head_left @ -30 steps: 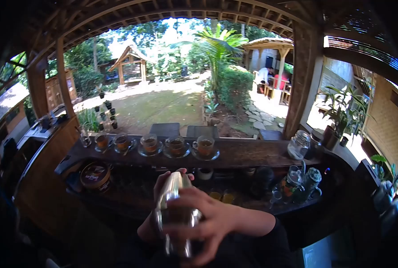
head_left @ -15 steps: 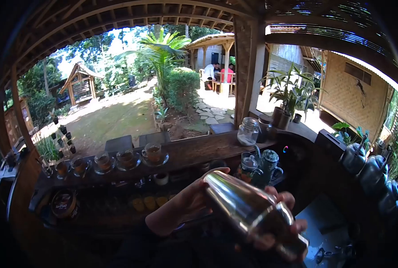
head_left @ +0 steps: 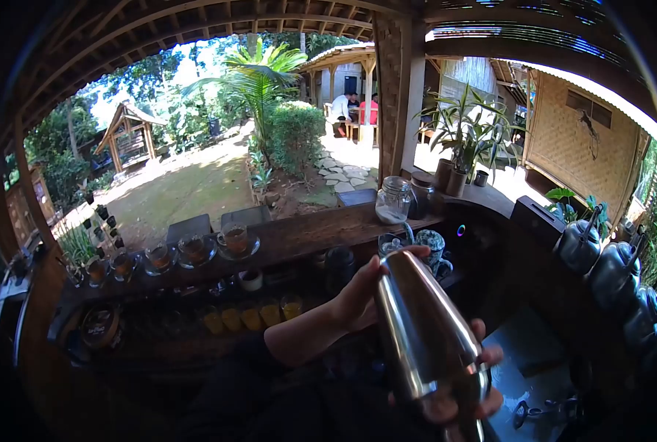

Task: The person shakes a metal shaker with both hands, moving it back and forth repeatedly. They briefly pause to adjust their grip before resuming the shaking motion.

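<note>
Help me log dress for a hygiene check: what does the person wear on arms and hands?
Both hands are bare: no gloves. The left hand shows no ring or watch; its forearm is bare up to a dark sleeve. The right hand is mostly hidden behind the shaker.

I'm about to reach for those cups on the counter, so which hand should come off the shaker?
Probably left. The left hand only caps the upper end of the shaker, nearer the cups; the right hand wraps its lower end.
</note>
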Action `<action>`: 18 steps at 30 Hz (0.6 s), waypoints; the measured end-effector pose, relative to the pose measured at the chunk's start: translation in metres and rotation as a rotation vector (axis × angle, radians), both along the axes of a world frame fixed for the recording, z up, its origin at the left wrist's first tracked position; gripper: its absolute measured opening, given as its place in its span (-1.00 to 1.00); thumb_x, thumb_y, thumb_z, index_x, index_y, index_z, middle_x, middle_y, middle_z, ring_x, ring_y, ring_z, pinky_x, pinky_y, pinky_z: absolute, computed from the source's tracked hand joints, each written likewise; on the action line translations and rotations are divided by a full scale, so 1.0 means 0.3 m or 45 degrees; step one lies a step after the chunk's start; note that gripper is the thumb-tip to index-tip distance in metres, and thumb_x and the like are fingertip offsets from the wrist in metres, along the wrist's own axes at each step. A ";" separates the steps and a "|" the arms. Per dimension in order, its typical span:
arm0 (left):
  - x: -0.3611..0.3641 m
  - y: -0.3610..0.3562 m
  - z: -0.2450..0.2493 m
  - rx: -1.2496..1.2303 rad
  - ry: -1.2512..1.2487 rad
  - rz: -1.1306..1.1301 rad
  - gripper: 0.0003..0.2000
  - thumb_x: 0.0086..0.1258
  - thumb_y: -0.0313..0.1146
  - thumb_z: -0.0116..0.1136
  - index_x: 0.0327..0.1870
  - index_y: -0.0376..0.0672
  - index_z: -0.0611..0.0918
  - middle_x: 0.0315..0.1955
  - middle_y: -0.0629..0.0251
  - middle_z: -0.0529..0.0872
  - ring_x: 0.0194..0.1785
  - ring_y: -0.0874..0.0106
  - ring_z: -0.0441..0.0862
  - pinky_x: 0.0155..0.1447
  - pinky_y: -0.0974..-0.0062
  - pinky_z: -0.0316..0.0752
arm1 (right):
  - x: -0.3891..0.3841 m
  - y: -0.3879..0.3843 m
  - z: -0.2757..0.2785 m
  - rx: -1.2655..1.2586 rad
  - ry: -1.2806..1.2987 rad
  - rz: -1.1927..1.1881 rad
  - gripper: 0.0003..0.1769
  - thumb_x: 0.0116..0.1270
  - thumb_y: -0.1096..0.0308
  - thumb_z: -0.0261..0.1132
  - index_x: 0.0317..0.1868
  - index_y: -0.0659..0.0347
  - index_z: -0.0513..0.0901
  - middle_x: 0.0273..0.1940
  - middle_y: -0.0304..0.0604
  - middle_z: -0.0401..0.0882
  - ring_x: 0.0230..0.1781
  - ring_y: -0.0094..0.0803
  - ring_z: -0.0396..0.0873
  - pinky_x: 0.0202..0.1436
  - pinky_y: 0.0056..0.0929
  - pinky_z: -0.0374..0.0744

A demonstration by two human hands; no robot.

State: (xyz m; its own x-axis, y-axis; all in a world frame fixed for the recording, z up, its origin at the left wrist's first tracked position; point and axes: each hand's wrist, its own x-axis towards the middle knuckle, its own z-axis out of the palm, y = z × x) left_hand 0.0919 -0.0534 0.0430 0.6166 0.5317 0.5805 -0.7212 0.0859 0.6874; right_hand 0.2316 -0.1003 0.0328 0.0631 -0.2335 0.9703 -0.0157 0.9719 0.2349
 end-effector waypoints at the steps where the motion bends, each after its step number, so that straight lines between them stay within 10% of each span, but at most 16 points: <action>1: 0.005 0.033 -0.035 -0.336 0.016 0.048 -0.30 0.30 0.20 -0.07 0.30 -0.16 0.25 0.08 0.09 0.49 0.15 0.20 0.47 0.20 0.14 0.38 | 0.010 -0.008 -0.008 0.013 -0.073 0.002 -0.07 -0.14 0.32 0.51 0.22 -0.30 0.16 0.28 -0.08 0.06 0.31 0.14 0.09 0.14 0.22 0.44; 2: 0.009 0.073 -0.080 -0.515 0.029 0.059 -0.33 0.30 0.19 -0.08 0.28 -0.15 0.29 0.07 0.12 0.51 0.14 0.21 0.47 0.20 0.16 0.38 | -0.008 -0.002 -0.004 -0.325 -0.005 -0.211 0.03 -0.24 0.27 0.58 0.22 -0.34 0.11 0.20 -0.04 0.13 0.20 0.05 0.27 0.13 0.01 0.48; 3: 0.007 0.123 -0.126 -0.690 0.041 0.069 -0.35 0.31 0.19 -0.10 0.26 -0.14 0.33 0.07 0.15 0.52 0.14 0.22 0.48 0.20 0.17 0.39 | -0.011 0.143 -0.017 -0.006 0.026 0.094 -0.27 0.02 0.25 0.47 0.14 -0.38 0.26 0.17 -0.06 0.19 0.21 0.12 0.24 0.16 0.12 0.40; 7: -0.010 0.127 -0.170 -0.647 0.199 -0.013 -0.32 0.27 0.25 -0.12 0.24 -0.12 0.36 0.03 0.16 0.54 0.12 0.26 0.50 0.15 0.22 0.43 | 0.049 0.104 0.031 -0.217 0.080 -0.052 -0.01 -0.15 0.33 0.56 0.17 -0.42 0.06 0.15 -0.02 0.18 0.13 0.11 0.34 0.05 0.03 0.52; 13: 0.062 0.006 -0.013 0.177 -0.037 0.148 -0.22 0.29 0.27 -0.13 0.36 -0.17 0.15 0.05 0.16 0.48 0.12 0.32 0.47 0.22 0.32 0.34 | 0.022 0.053 0.036 -0.190 -0.007 0.216 -0.08 -0.09 0.32 0.52 0.21 -0.36 0.13 0.23 0.01 0.11 0.25 0.11 0.21 0.13 0.15 0.46; 16: 0.074 0.091 -0.072 -0.599 0.060 0.410 -0.28 0.29 0.31 -0.18 0.34 -0.01 0.24 -0.01 0.26 0.54 -0.02 0.45 0.54 -0.03 0.42 0.46 | 0.043 0.147 0.020 -0.122 -0.036 0.154 -0.05 -0.08 0.30 0.51 0.24 -0.33 0.07 0.25 0.04 0.10 0.27 0.11 0.20 0.17 0.14 0.42; 18: 0.032 0.195 -0.200 -0.726 0.136 0.323 -0.31 0.28 0.22 -0.07 0.28 -0.14 0.29 0.07 0.10 0.52 0.13 0.24 0.48 0.21 0.16 0.36 | 0.083 0.265 -0.025 -0.282 -0.056 -0.008 0.04 -0.12 0.29 0.53 0.25 -0.35 -0.02 0.21 0.03 0.14 0.22 0.10 0.27 0.16 0.05 0.42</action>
State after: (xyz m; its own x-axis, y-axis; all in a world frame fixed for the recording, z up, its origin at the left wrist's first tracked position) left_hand 0.1015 0.0052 -0.0169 0.4694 0.8767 0.1050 -0.6974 0.2952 0.6531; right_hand 0.2564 -0.0209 0.0252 0.0191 -0.0147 0.9997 -0.0148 0.9998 0.0150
